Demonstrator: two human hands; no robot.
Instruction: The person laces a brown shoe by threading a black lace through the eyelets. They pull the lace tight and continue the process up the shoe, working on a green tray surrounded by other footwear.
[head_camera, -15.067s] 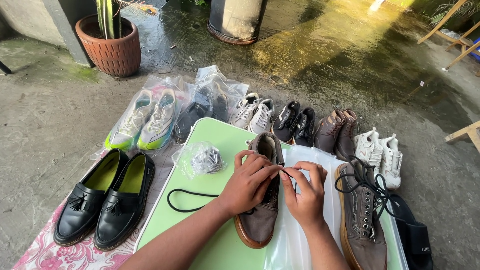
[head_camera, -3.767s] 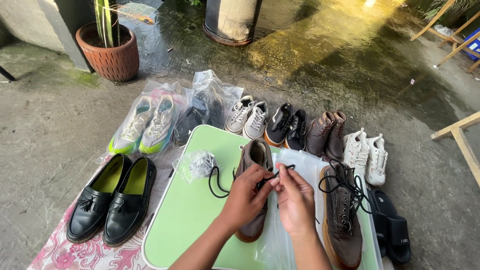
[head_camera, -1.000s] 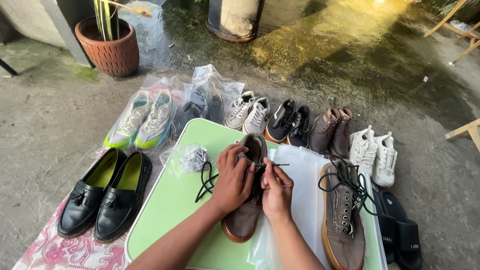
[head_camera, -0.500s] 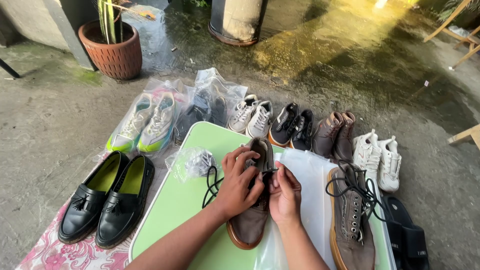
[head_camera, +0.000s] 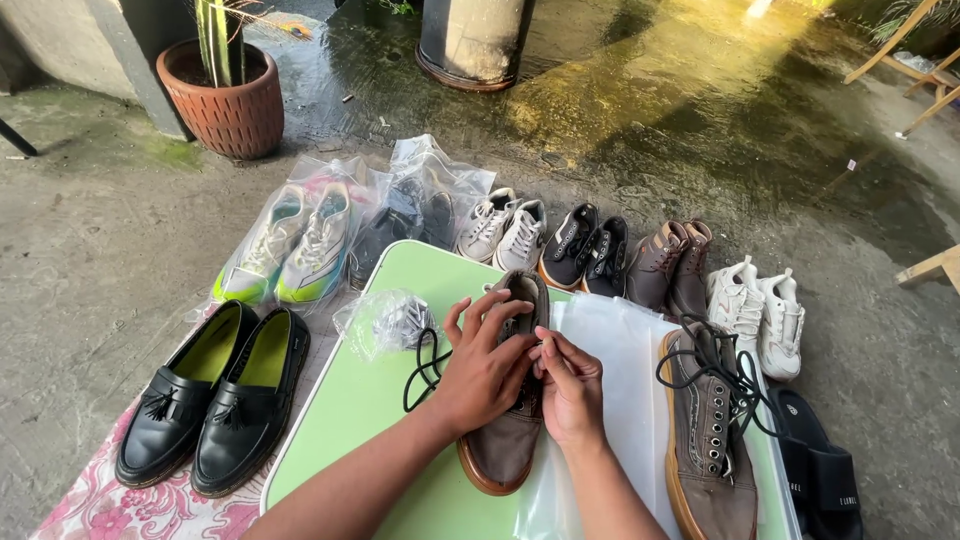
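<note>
brown suede shoe (head_camera: 505, 440), tan-soled, black lace (head_camera: 425, 362) trailing; left hand (head_camera: 485, 365) clasps it, right hand (head_camera: 570, 385) pinching the lace.

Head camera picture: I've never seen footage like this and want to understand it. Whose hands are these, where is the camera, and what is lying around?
The camera sits on a person's head and looks down, so the two bare arms coming in from the bottom edge are that person's own. The left hand and right hand both rest on a brown shoe, fingers at its lacing area. A black lace trails off beside it. The shoe lies on a green table next to a clear plastic bag and a second brown shoe. Black loafers sit on the left. More pairs of shoes line the concrete floor behind, near a potted plant.
</note>
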